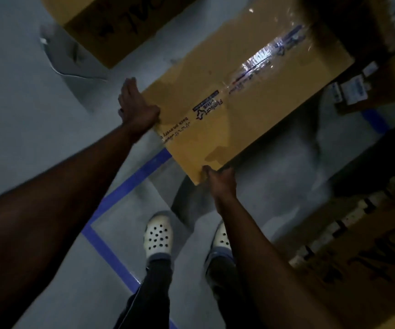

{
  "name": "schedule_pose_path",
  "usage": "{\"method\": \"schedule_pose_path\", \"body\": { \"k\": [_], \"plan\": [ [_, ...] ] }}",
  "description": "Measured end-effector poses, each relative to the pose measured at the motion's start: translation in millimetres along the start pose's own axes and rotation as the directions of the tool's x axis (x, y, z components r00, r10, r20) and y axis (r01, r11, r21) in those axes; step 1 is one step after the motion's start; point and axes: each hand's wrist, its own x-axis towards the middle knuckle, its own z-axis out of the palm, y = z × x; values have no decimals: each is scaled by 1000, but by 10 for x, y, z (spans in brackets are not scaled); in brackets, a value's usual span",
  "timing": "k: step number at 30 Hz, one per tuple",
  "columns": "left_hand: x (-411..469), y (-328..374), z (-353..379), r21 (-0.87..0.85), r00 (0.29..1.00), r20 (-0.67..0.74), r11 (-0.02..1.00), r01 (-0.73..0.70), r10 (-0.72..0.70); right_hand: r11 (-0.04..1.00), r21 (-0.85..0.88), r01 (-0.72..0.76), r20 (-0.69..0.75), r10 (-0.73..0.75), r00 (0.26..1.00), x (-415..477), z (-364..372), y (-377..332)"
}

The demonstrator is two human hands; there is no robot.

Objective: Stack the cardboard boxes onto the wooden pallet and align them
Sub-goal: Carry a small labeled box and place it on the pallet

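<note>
Grey floor point(13, 96), blue tape lines point(130, 184), white perforated clogs point(158, 235), dark trousers point(153, 293).

Works bare-armed, with left grip point(137, 108) and right grip point(221, 181) bare too. Wears white clogs point(158, 236) dotted with dark round holes across the toe, grey socks point(158, 256) showing just above them, and dark trousers point(153, 295) with a thin pale stripe point(132, 302) down the left leg's outer seam.

I see the cardboard box point(246, 98) spanning centre to upper right of the frame, with the left hand point(137, 108) on its left edge and the right hand point(220, 184) at its lower corner. A second box point(101, 27) lies upper left, a third box point(358, 257) lower right, and the clogs point(158, 236) bottom centre.
</note>
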Motion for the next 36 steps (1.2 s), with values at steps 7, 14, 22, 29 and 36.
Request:
{"method": "schedule_pose_path", "body": {
  "k": [7, 14, 22, 29, 36],
  "plan": [
    [71, 76, -177, -47, 978, 194, 995, 86, -76, 922, 367, -128, 71, 109, 992, -99, -63, 94],
    [-1811, 860, -626, -215, 967, 126, 958, -190, 220, 738, 675, 12, -236, 201, 951, -1603, -1288, -9],
    [-3644, 2233, -1555, -192, 894, 101, 890, -413, 437, 617, 774, 142, -412, 319, 854, -3803, -2193, 184],
    [-5500, 2337, -1886, 147, 812, 213, 804, -577, 543, 784, 618, 62, -601, 420, 679, -5918, -2505, 927],
    [-7330, 1922, -1471, 177, 652, 418, 647, -741, 632, 730, 683, 18, -615, 562, 553, -7063, -3071, 2481]
  ]
}}
